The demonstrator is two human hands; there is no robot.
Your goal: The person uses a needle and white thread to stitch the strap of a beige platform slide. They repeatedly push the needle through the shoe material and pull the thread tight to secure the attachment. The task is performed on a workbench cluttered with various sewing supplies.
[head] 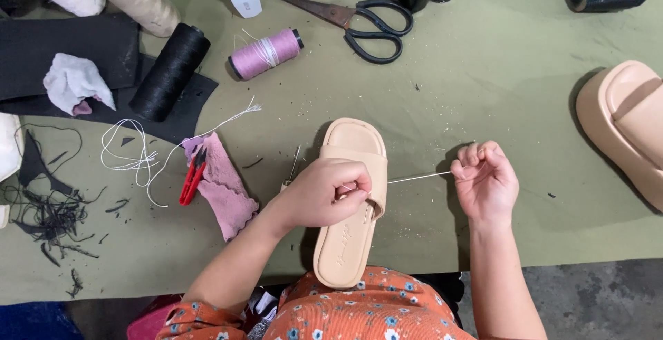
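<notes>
- Lying by the bench's near edge, the tan sandal (349,205) is pointing away.
- My left hand (323,193) is pinching its strap.
- My right hand (485,180) is pulling white thread (418,177), fingers squeezed tight.

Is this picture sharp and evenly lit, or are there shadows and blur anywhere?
Head view: even, soft light, sharp overall; the beige foam slide sandal and black-handled scissors cast faint shadows on the olive cloth table; no glare; the left hand and right hand look crisp.

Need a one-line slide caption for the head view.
Left hand grips a beige slide sandal on the olive table; right hand pulls white thread taut.
</notes>
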